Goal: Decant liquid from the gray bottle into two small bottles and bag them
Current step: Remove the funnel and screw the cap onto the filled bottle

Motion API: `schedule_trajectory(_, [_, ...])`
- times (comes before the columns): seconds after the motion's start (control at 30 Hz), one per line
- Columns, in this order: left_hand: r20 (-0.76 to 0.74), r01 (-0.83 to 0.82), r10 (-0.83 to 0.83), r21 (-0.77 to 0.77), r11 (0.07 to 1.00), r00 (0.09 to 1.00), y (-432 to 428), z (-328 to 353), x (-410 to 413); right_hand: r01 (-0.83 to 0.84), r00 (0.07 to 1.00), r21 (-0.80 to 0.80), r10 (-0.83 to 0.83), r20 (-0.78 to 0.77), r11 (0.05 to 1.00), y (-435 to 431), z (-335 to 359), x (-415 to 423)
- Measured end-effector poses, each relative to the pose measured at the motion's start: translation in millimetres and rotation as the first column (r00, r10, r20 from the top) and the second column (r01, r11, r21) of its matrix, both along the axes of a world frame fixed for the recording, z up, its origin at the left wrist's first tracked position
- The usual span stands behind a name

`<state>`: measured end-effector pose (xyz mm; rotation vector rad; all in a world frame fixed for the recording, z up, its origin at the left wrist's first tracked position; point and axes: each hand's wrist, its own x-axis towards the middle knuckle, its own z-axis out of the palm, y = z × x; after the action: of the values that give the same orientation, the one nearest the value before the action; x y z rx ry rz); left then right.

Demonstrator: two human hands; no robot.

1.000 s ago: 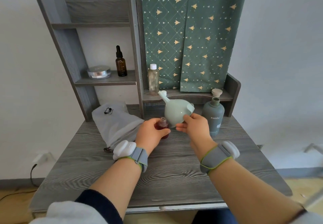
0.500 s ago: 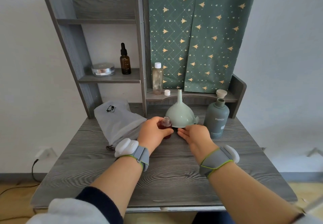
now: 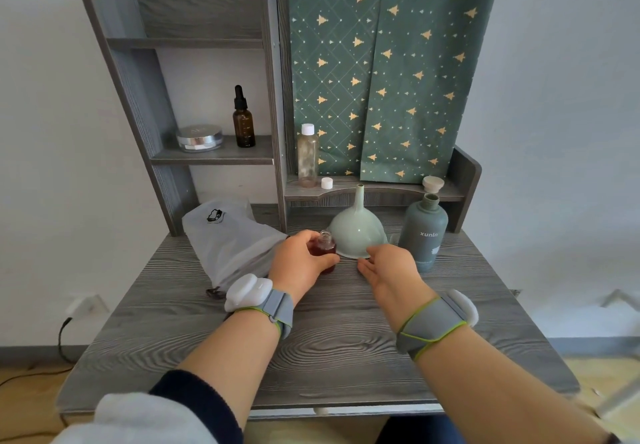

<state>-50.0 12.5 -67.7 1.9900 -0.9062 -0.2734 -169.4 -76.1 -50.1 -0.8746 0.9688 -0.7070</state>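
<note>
My left hand (image 3: 299,261) grips a small uncapped red-brown bottle (image 3: 324,246) standing on the desk. A pale green funnel (image 3: 357,232) rests upside down on the desk just right of it, spout up. My right hand (image 3: 391,270) lies open at the funnel's front rim, fingers spread and holding nothing. The gray bottle (image 3: 423,230) stands open to the right, its beige cap (image 3: 433,183) on the low shelf behind. A clear capped bottle (image 3: 307,156) and a small white cap (image 3: 327,183) sit on that shelf. A gray-white pouch (image 3: 230,242) lies at the left.
On the left shelf stand an amber dropper bottle (image 3: 243,119) and a silver tin (image 3: 200,137). Green patterned paper (image 3: 381,69) hangs behind the low shelf. The gray wooden desk (image 3: 329,346) stretches toward me; a cable (image 3: 64,336) hangs at its left.
The funnel went from tilted in my right hand to standing upside down on the desk. My right hand has let go and drawn back slightly. My left hand kept its grip.
</note>
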Motion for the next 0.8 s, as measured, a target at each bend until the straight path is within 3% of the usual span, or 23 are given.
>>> schedule_trajectory(0.1, [-0.013,0.008,-0.008,-0.007,1.000,1.000,0,0,1,-0.024,1.000,-0.032,0.024,-0.001,0.999,3,3,-1])
schedule_trajectory(0.2, [-0.036,0.008,-0.009,-0.021,1.000,0.999,2,0,2,-0.020,0.994,-0.080,0.028,0.103,0.997,3,13,6])
schedule_trajectory(0.3, [-0.041,0.009,-0.010,-0.026,1.000,0.999,2,-1,3,-0.101,0.994,-0.332,0.082,-0.073,0.938,0,26,18])
schedule_trajectory(0.4, [-0.042,0.022,-0.023,-0.032,0.999,0.999,3,-2,5,-0.270,0.942,-0.616,0.071,-0.327,0.740,-6,44,32])
schedule_trajectory(0.53, [-0.013,0.022,-0.023,-0.030,0.999,1.000,5,-1,6,-0.432,0.870,-0.818,-0.064,-0.489,0.379,-19,67,57])
schedule_trajectory(0.67, [-0.009,0.010,-0.010,-0.034,0.999,1.000,5,-1,3,-0.553,0.791,-0.830,-0.268,-0.550,0.071,-40,78,81])
schedule_trajectory(0.8, [-0.020,0.014,-0.015,-0.036,0.999,1.000,4,-3,2,-0.705,0.649,-0.708,-0.445,-0.617,-0.048,-60,79,98])
